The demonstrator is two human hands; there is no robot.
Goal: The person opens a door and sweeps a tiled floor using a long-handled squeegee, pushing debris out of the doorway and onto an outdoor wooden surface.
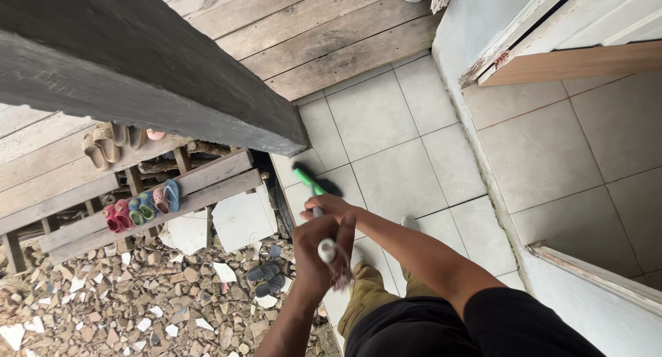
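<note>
1. Left of the frame: a slatted wooden shoe rack (138, 205) carries small children's sandals. On its lower slat I count about six of them (141, 209), pink, green and blue. On the upper slat sit about three tan sandals (103, 143) and one pink toe. One dark pair (267, 276) lies on the rubble (124, 302) below.
2. Lower centre: the left hand (314, 257) and right hand (331, 209) are both closed around one broom handle (324, 243), stacked near its white top end. The broom's green head (303, 174) rests on the tiled floor (400, 157), centre frame, just beside the drop to the rubble.
3. Risk, as I judge it: a hard stroke leftward could carry the head over the tile edge or knock it against the dark beam (138, 74).
4. Another risk: standing this close to the edge, a foot could slip off.
5. Right of the frame: one wooden door edge (572, 64).
</note>
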